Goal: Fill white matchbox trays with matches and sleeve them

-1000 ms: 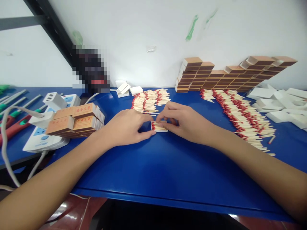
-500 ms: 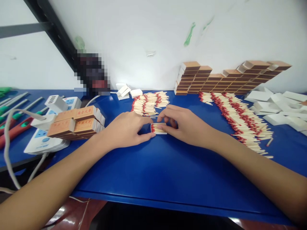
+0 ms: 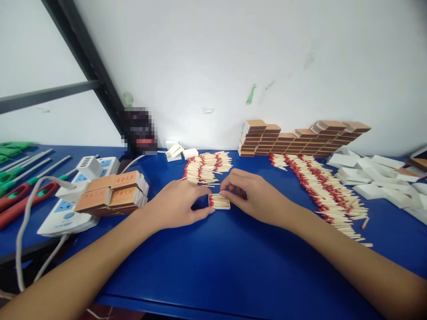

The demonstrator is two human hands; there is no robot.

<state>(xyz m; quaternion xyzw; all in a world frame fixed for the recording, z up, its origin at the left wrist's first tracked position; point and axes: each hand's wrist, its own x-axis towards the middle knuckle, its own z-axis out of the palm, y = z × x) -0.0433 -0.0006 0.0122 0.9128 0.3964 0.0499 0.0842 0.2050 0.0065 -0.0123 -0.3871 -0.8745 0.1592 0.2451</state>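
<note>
A small, white, rectangular matchbox tray (image 3: pixel 220 208) is lying flat and open-topped on the blue tabletop (image 3: pixel 216 266), between the two hands. Inside, pale wooden matches (image 3: pixel 219 201) are running lengthwise, their red heads bunching at the left end and their bare sticks pointing right; the thin white wall is showing along the near side. The left hand (image 3: pixel 182 202) is spreading its thumb and forefinger around the tray's left corners; whether they are pressing it, I cannot tell. The right hand (image 3: pixel 255 198) is curling its fingers, thumb and fingertips hovering at or touching the far right part; a grip is not clear. Loose matches (image 3: pixel 203 168) are lying just beyond.
</note>
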